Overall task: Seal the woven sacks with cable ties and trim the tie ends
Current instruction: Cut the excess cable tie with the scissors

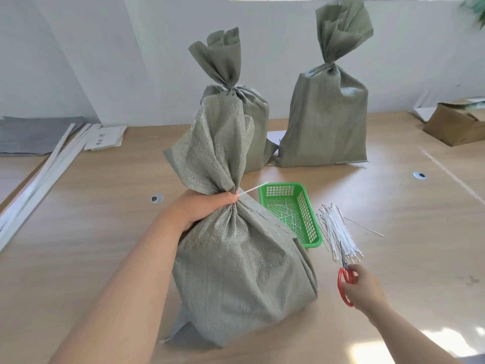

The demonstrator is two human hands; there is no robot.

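Woven sack (236,258) cinched: our left hand (202,208) grips its neck, right hand (366,287) at four o'clock holds scissors (340,285); tie end (253,189) awaits trimming.

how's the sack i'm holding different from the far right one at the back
The near sack is gripped at its neck by the left hand; the far right sack stands free. A white tie tail juts untrimmed from the near sack's neck, the right hand holding red scissors; none shows on the far right sack. Both are grey-green, woven, cinched, upright.
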